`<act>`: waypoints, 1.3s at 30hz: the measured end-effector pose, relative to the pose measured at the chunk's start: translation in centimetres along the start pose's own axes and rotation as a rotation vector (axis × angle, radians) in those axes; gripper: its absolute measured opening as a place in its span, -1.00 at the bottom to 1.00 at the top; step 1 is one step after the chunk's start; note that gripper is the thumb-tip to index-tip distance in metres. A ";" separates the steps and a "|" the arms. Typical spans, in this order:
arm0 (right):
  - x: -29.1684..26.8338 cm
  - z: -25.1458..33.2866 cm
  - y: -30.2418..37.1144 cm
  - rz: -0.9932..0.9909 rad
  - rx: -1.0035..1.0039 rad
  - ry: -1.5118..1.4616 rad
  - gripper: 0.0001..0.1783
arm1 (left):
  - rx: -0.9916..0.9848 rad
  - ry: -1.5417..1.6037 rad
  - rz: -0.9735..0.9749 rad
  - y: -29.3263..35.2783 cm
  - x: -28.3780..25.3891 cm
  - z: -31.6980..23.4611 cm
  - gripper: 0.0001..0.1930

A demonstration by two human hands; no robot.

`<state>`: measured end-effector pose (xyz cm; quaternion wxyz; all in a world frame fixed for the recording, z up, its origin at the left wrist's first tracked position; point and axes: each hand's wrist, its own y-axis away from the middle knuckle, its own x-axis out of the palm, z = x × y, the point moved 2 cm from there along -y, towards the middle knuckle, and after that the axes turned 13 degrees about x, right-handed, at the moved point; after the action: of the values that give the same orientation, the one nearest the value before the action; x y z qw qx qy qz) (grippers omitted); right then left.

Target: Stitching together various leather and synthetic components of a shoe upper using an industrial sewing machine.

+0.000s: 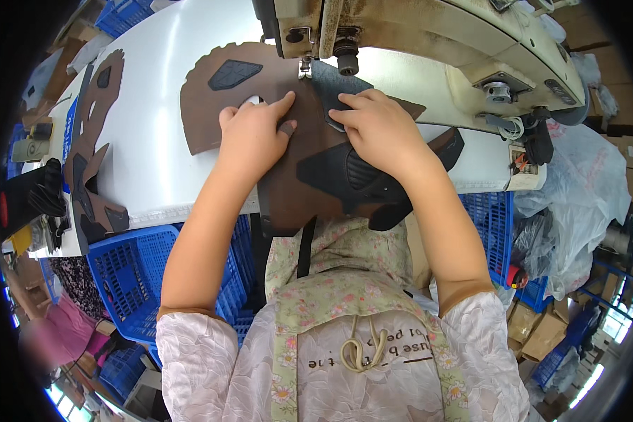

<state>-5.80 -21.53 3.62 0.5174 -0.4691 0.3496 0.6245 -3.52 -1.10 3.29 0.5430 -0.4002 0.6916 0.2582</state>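
A large brown leather-like piece (306,133) with dark patches lies under the presser foot (304,68) of a sewing machine (429,35). Its near end hangs over the table's front edge towards my lap. My left hand (254,133) rests on the brown piece, index finger stretched towards the foot and thumb apart. To the right of the foot, my right hand (383,130) lies with fingers extended on a dark blue-grey patch (334,88). Both hands press from above. My palms hide parts of the piece, and the needle cannot be made out.
More cut brown pieces (91,133) lie at the table's left end. Below the white table (151,155) stand blue plastic baskets (130,274). A clear plastic bag (577,183) bulges at the right, near cardboard boxes (541,330). A person in pink (63,327) is at the far left.
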 end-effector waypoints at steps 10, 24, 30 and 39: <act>2.1 0.9 -0.4 -0.209 -0.039 0.034 -0.65 | -0.003 -0.015 0.059 -1.8 -0.5 2.4 -0.60; 1.9 3.0 -0.2 -0.142 0.025 -0.088 -0.74 | 0.129 -0.071 0.012 -1.9 -1.4 4.8 -0.55; 0.9 3.7 0.2 -0.036 0.046 0.030 -0.66 | 0.232 -0.043 0.039 -1.1 -1.6 4.2 -0.45; 1.6 3.1 -0.1 -0.219 -0.038 0.044 -0.73 | 0.239 -0.090 0.050 -1.8 -1.6 4.4 -0.47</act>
<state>-6.40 -18.12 3.10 0.5659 -0.5278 0.2952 0.5604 0.55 1.87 3.74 0.6108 -0.3032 0.7021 0.2050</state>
